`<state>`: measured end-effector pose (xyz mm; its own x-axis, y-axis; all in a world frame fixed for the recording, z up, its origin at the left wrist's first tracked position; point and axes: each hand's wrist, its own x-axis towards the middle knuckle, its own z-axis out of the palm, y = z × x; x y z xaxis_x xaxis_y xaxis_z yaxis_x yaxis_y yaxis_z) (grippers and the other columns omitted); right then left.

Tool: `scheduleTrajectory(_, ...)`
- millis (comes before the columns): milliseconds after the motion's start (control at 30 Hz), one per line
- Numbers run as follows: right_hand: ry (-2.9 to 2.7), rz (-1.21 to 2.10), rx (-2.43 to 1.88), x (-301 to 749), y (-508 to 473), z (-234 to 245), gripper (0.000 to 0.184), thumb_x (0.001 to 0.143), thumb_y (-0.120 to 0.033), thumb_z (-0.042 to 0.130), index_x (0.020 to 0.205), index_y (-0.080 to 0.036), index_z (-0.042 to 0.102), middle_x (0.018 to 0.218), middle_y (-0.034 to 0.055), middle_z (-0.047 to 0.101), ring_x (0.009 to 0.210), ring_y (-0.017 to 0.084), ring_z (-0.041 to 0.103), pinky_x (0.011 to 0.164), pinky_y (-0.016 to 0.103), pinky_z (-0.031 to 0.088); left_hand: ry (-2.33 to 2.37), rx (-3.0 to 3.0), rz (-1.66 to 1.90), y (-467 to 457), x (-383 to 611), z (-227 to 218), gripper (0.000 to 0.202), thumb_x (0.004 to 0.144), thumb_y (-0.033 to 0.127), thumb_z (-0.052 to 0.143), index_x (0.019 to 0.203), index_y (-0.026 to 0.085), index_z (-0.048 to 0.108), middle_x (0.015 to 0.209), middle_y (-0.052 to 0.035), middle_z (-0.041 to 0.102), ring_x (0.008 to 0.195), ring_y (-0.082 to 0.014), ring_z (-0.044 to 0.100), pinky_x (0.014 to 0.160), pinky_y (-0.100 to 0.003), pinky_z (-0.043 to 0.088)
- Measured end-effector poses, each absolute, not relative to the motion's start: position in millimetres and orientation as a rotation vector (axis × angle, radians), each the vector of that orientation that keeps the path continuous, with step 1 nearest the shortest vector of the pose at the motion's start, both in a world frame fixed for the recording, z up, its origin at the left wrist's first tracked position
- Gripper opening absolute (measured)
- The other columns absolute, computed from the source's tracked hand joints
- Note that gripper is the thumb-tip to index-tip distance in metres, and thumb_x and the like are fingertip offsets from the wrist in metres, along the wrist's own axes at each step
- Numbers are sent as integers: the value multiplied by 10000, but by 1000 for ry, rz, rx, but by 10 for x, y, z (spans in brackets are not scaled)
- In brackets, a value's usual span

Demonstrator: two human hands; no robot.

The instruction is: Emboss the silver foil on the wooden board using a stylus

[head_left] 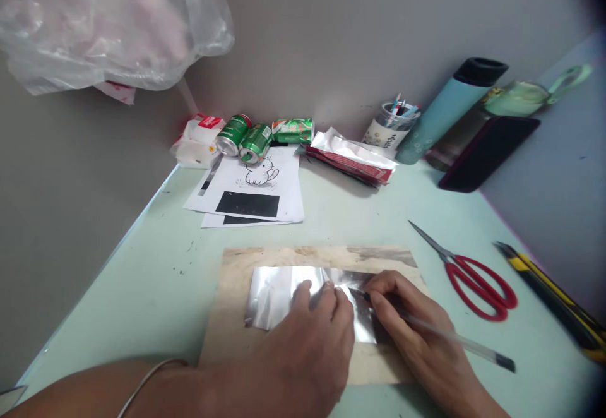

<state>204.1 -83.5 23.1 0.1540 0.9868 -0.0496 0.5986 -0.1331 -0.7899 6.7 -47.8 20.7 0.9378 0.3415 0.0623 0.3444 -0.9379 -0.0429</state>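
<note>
A thin, shiny silver metal sheet (274, 295) lies on a light wooden board (225, 323) in front of me. My left hand (312, 336) rests on the sheet, fingertips pressing its middle and holding nothing. In a writing grip, my right hand (411, 323) holds a clear-barrelled pen (473, 345) with a black end. Its tip points at the right part of the sheet, close to my left fingers. Whether the tip touches the metal is hard to see. My right hand covers the sheet's right end.
Red-handled scissors (478, 285) and a yellow-black utility knife (544, 292) lie on the right. Behind are printed papers (288, 197), several green cans (255, 143), a foil packet (350, 159), a pen jar (386, 127), bottles and a phone (487, 153). A plastic bag (118, 26) hangs upper left.
</note>
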Motion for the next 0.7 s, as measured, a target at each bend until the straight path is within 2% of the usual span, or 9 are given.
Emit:
scheduleTrajectory(267, -1538, 761, -1790, 2054, -819, 244, 266, 958, -355, 464, 718, -245, 495, 656, -8, 564, 600, 163, 526, 535, 273, 451, -538, -3022, -53, -480, 69, 242, 442, 1022, 378, 474, 1302, 62, 604, 1347, -201, 596, 1242, -349, 489, 988, -512, 387)
scheduleTrajectory(500, -1536, 773, -1793, 2058, -832, 210, 245, 960, -343, 483, 738, -242, 506, 666, -11, 565, 596, 157, 516, 535, 267, 448, -540, -3025, -97, -478, 62, 224, 413, 1014, 326, 476, 1297, 52, 601, 1344, -196, 593, 1233, -349, 490, 1001, -516, 376)
scheduleTrajectory(700, -1559, 813, -1781, 2070, -839, 195, 238, 973, -331, 459, 754, -245, 497, 678, -18, 542, 608, 157, 498, 536, 268, 429, -550, -3026, -55, -473, 78, 206, 500, 986, 454, 556, 1301, 70, 609, 1342, -187, 600, 1243, -343, 477, 1010, -508, 375)
